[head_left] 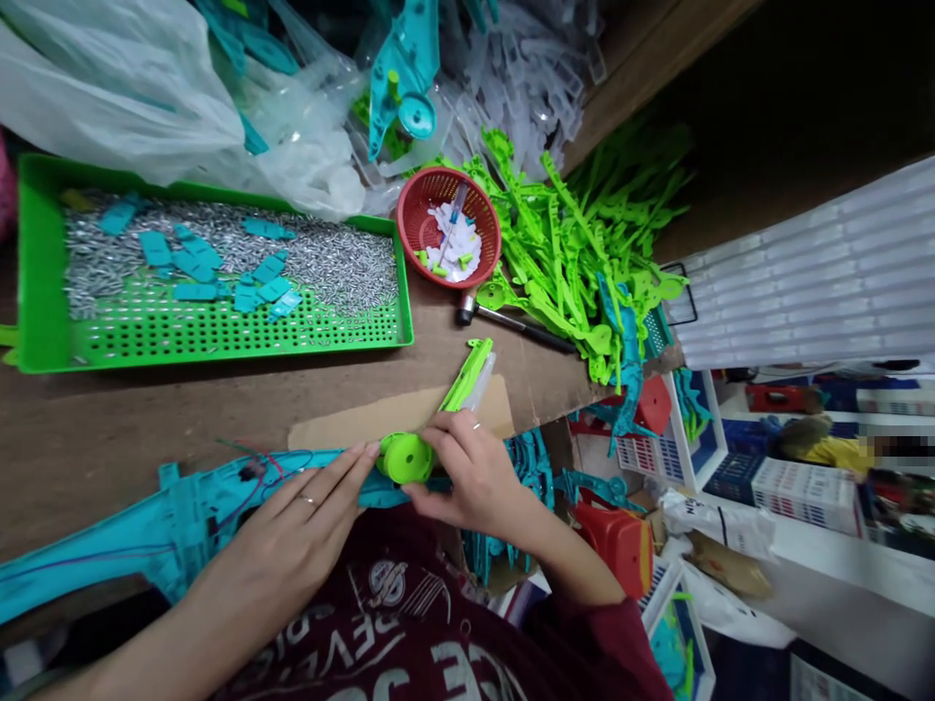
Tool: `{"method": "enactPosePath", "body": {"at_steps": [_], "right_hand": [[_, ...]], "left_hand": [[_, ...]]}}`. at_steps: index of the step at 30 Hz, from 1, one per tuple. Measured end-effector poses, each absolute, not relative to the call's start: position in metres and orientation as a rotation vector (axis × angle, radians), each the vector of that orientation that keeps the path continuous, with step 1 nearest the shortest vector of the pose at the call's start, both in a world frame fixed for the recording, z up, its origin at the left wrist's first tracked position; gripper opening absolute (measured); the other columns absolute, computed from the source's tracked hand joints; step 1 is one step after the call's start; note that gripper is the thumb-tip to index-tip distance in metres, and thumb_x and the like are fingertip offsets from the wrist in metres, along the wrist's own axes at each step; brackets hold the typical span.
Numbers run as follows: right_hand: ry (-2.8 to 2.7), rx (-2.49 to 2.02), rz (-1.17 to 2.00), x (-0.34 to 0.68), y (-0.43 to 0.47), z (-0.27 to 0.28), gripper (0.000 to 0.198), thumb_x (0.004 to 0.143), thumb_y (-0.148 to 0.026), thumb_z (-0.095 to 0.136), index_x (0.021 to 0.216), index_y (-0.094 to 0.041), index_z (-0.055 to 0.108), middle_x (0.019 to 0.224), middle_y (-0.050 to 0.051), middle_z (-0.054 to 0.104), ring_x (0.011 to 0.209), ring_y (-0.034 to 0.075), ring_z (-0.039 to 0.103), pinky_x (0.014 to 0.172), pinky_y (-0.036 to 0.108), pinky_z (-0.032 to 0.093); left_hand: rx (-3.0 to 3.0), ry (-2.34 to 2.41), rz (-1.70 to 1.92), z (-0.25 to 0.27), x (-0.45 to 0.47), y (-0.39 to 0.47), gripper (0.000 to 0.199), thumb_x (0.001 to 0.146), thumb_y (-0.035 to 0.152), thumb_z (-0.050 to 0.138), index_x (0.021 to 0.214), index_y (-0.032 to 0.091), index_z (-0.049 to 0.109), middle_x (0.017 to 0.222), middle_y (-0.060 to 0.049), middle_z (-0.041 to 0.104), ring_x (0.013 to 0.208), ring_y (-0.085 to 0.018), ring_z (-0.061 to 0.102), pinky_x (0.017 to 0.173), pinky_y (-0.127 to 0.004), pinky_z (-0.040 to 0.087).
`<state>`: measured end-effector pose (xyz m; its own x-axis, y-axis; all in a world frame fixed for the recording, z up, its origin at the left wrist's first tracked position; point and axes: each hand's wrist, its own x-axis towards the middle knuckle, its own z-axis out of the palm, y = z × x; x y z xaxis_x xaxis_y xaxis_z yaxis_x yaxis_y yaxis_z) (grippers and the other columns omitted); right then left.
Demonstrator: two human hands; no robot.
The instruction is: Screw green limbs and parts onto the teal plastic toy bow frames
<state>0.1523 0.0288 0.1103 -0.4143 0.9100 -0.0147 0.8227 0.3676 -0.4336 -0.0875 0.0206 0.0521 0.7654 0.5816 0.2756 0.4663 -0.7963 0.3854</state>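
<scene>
A long turquoise plastic frame (197, 516) with thin red and dark wires lies along the table's near edge, in front of my body. My left hand (307, 516) rests over it with straight fingers held together; its thumb is hidden. Those fingertips touch a bright green round plastic piece (407, 458) at the frame's right end. From the other side, my right hand (471, 477) has its thumb and fingers closed around the green piece. A green arm-shaped part (468, 375) with a translucent strip beside it extends away beyond my right fingers, over a cardboard sheet (336, 421).
A green tray (219, 355) holds many small metal screws and turquoise pieces. Nearby stand a red basket (409, 229) with white bits and a screwdriver, a hammer (522, 326), and a heap of green parts (555, 253). Plastic bags (131, 88) lie behind; crates (701, 428) stand right.
</scene>
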Motion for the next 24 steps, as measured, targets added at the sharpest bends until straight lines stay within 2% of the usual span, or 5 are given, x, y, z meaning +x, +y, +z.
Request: {"method": "enactPosePath", "body": {"at_steps": [3,10,17,24], "right_hand": [[-2.407,-1.569,0.530,0.149,0.027,0.110,0.042,0.088,-0.042,0.061,0.118,-0.013,0.054,0.106,0.016,0.062,0.095,0.026,0.059,0.079,0.039,0.055],[-2.425,-1.552,0.277,0.142,0.024,0.115,0.041,0.088,-0.038,0.061,0.116,-0.009,0.056,0.106,0.017,0.064,0.093,0.027,0.060,0.075,0.039,0.055],[-2.377,-1.616,0.327,0.144,0.022,0.115,0.040,0.088,-0.041,0.060,0.113,-0.010,0.058,0.105,0.016,0.064,0.092,0.027,0.061,0.074,0.039,0.055],[-2.360,-1.624,0.399,0.143,0.021,0.111,0.039,0.089,-0.043,0.058,0.112,-0.011,0.058,0.105,0.015,0.064,0.092,0.025,0.060,0.078,0.038,0.054]], "left_hand": [[2.677,0.787,0.539,0.050,-0.091,0.020,0.043,0.094,0.008,0.033,0.120,0.010,0.068,0.153,-0.016,0.044,0.140,-0.030,0.044,0.110,-0.045,0.039],[2.659,0.838,0.541,0.059,-0.088,0.021,0.044,0.096,0.007,0.031,0.117,0.009,0.070,0.144,-0.016,0.056,0.133,-0.029,0.052,0.107,-0.045,0.041],[2.670,0.783,0.476,0.055,-0.093,0.020,0.044,0.095,0.007,0.031,0.118,0.011,0.069,0.152,-0.014,0.046,0.137,-0.030,0.047,0.107,-0.046,0.039],[2.676,0.756,0.450,0.053,-0.095,0.020,0.044,0.097,0.009,0.031,0.120,0.010,0.069,0.153,-0.016,0.044,0.136,-0.032,0.048,0.109,-0.048,0.037]]}}
